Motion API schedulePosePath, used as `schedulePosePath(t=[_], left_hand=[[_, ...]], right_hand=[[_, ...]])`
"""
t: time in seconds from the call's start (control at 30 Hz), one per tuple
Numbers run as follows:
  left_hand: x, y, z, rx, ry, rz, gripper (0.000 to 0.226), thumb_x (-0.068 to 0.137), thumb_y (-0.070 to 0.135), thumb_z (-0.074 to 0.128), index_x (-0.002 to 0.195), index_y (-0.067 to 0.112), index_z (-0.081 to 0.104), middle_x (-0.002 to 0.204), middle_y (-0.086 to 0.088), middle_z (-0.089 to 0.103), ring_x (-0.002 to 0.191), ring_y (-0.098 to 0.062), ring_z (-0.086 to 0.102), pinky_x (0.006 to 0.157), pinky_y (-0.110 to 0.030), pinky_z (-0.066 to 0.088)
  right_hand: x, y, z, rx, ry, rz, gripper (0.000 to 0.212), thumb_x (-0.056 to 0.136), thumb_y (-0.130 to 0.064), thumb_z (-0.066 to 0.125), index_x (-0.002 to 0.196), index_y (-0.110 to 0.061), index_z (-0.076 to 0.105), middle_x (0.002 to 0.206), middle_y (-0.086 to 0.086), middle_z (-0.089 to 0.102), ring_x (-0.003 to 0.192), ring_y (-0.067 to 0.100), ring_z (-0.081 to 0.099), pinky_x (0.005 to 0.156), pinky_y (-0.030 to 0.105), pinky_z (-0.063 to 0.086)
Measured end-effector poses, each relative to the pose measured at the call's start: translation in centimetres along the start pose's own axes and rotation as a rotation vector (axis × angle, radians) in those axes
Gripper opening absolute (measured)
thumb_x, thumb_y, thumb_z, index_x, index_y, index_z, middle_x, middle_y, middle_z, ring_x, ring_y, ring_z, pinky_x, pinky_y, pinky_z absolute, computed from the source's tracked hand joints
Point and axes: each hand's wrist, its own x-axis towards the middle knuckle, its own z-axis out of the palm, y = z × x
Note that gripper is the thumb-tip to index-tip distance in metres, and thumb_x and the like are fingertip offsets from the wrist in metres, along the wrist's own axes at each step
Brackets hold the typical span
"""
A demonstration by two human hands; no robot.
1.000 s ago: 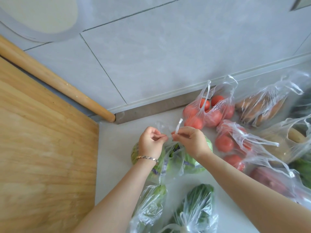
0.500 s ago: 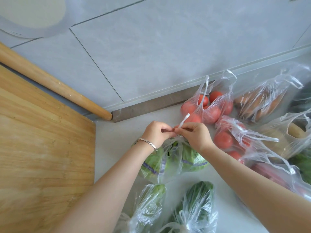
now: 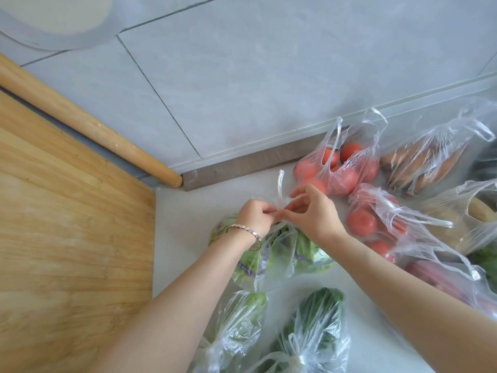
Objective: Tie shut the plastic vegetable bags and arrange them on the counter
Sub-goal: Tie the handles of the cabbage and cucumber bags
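Plastic bag of greens [image 3: 271, 254], clear and crumpled with a purple band inside, sits mid-surface [image 3: 188, 224], with the tomato bags [image 3: 336, 170] at its 2 o'clock. Its neck is hidden under the fingers; one handle strip [image 3: 280, 189] sticks up. The left hand [image 3: 255, 215] and right hand [image 3: 312, 214] both pinch that neck, the right's outer fingers splayed.

Home kitchen: tiled wall [image 3: 269, 76] at twelve o'clock, wooden chopping board [image 3: 67, 238] and rolling pin [image 3: 88, 127] at nine, bagged tomatoes [image 3: 347, 179] on the counter [image 3: 188, 224] at two.
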Motion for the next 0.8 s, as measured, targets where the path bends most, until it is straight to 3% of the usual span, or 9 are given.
schedulePosePath(t=[0.07,0.17,0.27,0.37,0.43,0.6,0.73,0.8], left_hand=[[0.0,0.0,0.0,-0.017,0.0,-0.017,0.02,0.082,0.017,0.066,0.09,-0.001,0.069,0.067,-0.006,0.057,0.069,-0.019,0.051,0.066,-0.026,0.042],[-0.1,0.5,-0.2,0.019,-0.021,-0.019,0.016,0.083,0.016,0.064,0.085,0.0,0.069,0.074,-0.012,0.056,0.071,-0.021,0.05,0.068,-0.027,0.041],[0.0,1.2,-0.9,0.114,-0.071,-0.008,0.022,0.084,0.019,0.062,0.087,-0.002,0.069,0.068,-0.012,0.054,0.06,-0.021,0.045,0.055,-0.025,0.036],[0.0,1.4,-1.3,0.141,-0.096,-0.004,0.021,0.084,0.024,0.063,0.073,0.007,0.066,0.056,-0.002,0.048,0.05,-0.013,0.04,0.042,-0.015,0.032],[-0.2,1.5,-1.3,0.165,-0.091,0.012,0.025,0.083,0.027,0.064,0.065,0.011,0.062,0.054,-0.001,0.046,0.049,-0.013,0.038,0.044,-0.018,0.03],[-1.0,0.8,-0.8,0.084,0.0,0.028,0.026,0.079,0.025,0.068,0.083,-0.001,0.07,0.067,-0.012,0.057,0.065,-0.021,0.048,0.063,-0.027,0.038],[-1.5,0.5,-0.6,0.079,0.043,0.046,0.02,0.081,0.022,0.065,0.084,0.003,0.072,0.071,-0.014,0.064,0.066,-0.019,0.052,0.056,-0.024,0.037],[-1.7,0.4,-0.3,0.082,0.071,0.062,0.019,0.083,0.022,0.063,0.087,0.005,0.072,0.078,-0.014,0.069,0.066,-0.018,0.052,0.053,-0.019,0.036]], right_hand=[[-0.3,0.1,-0.1,-0.133,-0.057,-0.086,0.022,0.075,-0.011,0.073,0.092,-0.015,0.06,0.079,0.002,0.071,0.065,0.006,0.063,0.062,0.012,0.052],[-0.6,0.0,-0.1,-0.301,-0.1,-0.207,0.015,0.083,-0.014,0.065,0.098,-0.015,0.066,0.084,0.006,0.071,0.075,0.018,0.066,0.076,0.034,0.054],[-0.7,-0.2,-0.2,-0.344,-0.109,-0.292,0.028,0.083,-0.004,0.058,0.105,-0.016,0.069,0.086,0.01,0.071,0.08,0.024,0.065,0.079,0.038,0.052],[-0.6,-0.8,-0.5,-0.363,-0.11,-0.31,0.034,0.078,0.001,0.055,0.103,-0.015,0.071,0.087,0.014,0.07,0.08,0.029,0.063,0.077,0.041,0.051],[-0.4,-1.0,-0.5,-0.428,-0.156,-0.317,0.032,0.076,0.001,0.055,0.099,-0.011,0.072,0.084,0.015,0.069,0.082,0.032,0.061,0.075,0.04,0.049],[0.1,-1.5,-0.3,-0.564,-0.265,-0.25,0.027,0.081,-0.007,0.055,0.106,-0.008,0.067,0.086,0.007,0.053,0.089,0.028,0.055,0.068,0.027,0.034],[0.1,-1.0,-0.3,-0.564,-0.268,-0.263,0.027,0.085,-0.008,0.055,0.11,-0.007,0.064,0.101,0.014,0.058,0.097,0.029,0.055,0.064,0.022,0.027],[-0.1,-0.6,-0.3,-0.5,-0.214,-0.283,0.023,0.084,-0.007,0.057,0.105,-0.003,0.066,0.101,0.016,0.059,0.092,0.028,0.056,0.06,0.019,0.027]])
